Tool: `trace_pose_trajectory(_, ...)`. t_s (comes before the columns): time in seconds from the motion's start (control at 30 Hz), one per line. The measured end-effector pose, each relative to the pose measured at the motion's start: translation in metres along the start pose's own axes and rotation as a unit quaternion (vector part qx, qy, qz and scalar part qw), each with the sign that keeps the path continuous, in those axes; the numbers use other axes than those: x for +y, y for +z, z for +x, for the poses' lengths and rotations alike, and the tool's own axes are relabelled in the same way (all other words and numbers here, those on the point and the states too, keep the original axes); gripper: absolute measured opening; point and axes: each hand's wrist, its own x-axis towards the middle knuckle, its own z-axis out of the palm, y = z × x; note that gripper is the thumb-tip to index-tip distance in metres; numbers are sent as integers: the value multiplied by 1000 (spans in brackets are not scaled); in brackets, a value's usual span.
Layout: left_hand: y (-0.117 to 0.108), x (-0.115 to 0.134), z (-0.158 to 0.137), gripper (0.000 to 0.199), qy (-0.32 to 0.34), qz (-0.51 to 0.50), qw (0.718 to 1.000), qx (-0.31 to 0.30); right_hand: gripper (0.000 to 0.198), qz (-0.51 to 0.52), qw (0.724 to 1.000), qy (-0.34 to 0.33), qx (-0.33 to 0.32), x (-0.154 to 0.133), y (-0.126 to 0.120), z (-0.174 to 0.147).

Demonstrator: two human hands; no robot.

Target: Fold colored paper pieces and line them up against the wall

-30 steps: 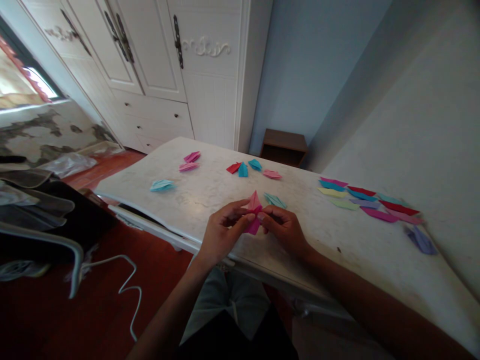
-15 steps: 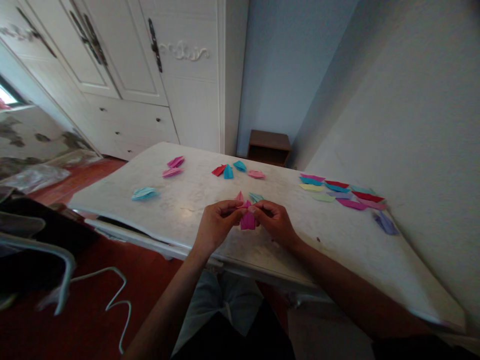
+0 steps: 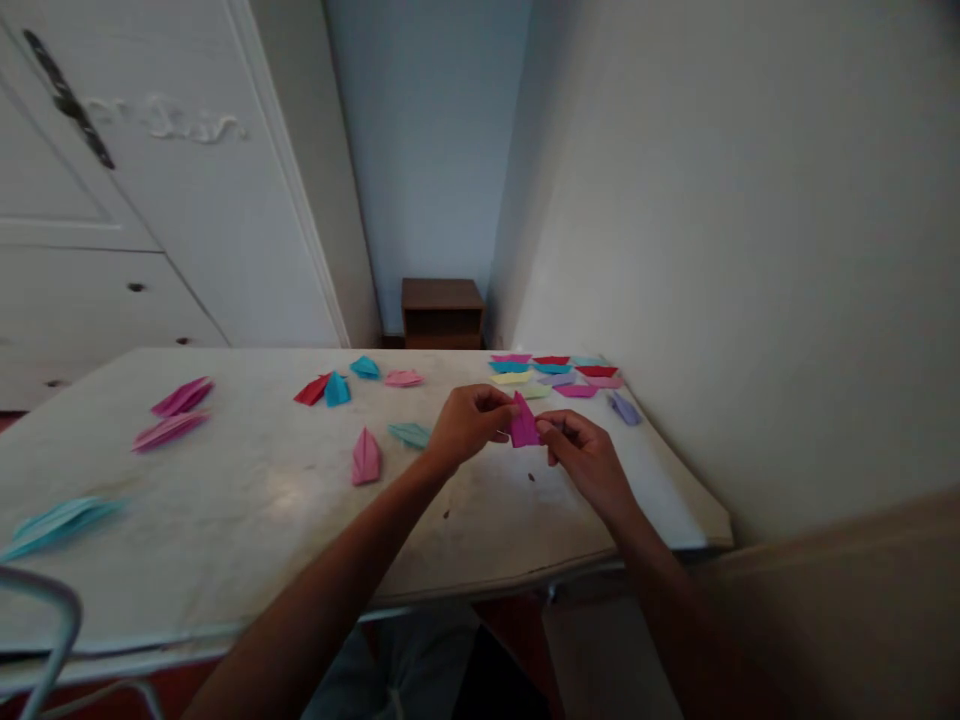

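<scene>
A folded magenta paper piece (image 3: 525, 424), pointed at its top, is held up above the table between both hands. My left hand (image 3: 477, 422) pinches its left edge, and my right hand (image 3: 586, 455) grips the lower right edge with thumb and fingers. Left of my left hand a folded pink paper piece (image 3: 366, 460) lies on the table, and a pale teal one (image 3: 409, 434) is partly covered by that hand. Behind the hands, several flat folded papers in mixed colours (image 3: 555, 380) lie in overlapping rows.
The white table (image 3: 247, 560) bears more folded papers: red (image 3: 312, 389), blue (image 3: 337, 389), magenta (image 3: 182, 396) and light teal (image 3: 64, 522). A purple one (image 3: 623, 408) lies near the right edge. A wall (image 3: 675, 250) borders the right side; a brown nightstand (image 3: 442, 293) stands beyond.
The view has swung to the right. Both hands have moved right with the magenta paper and lifted it, tilted, away from the pink and pale teal pieces.
</scene>
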Motion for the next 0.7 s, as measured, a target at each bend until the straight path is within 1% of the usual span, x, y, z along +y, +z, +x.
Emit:
trace_pose_trajectory(0.07, 25, -5, 20, 2, -22, 34, 999, -26, 29, -18, 999, 7, 37, 10, -19, 1)
trace_pose_trajectory(0.13, 48, -13, 37, 4, -33, 91, 995, -34, 31, -42, 996, 20, 71, 20, -35, 1)
trace_pose_trajectory(0.23, 78, -27, 57, 9, -33, 157, 987, -33, 32, -105, 986, 27, 126, 35, -52, -1)
trace_pose_trajectory(0.3, 94, -36, 66, 11, -26, 173, 984, -40, 30, -140, 980, 26, 138, 45, -61, -2)
trace_pose_trajectory(0.37, 105, -43, 73, 13, -13, 192, 980, -49, 29, -166, 977, 17, 132, 55, -68, -3)
trace_pose_trajectory(0.43, 113, -49, 78, 15, 4, 212, 975, -61, 28, -206, 972, -5, 117, 62, -75, -3)
trace_pose_trajectory(0.53, 123, -53, 85, 16, 30, 247, 966, -74, 24, -277, 956, -30, 91, 68, -83, 0)
trace_pose_trajectory(0.6, 127, -53, 88, 17, 48, 271, 958, -78, 23, -318, 945, -28, 78, 67, -86, 2)
trace_pose_trajectory(0.7, 132, -51, 87, 19, 72, 310, 945, -77, 25, -360, 930, -13, 76, 66, -91, 6)
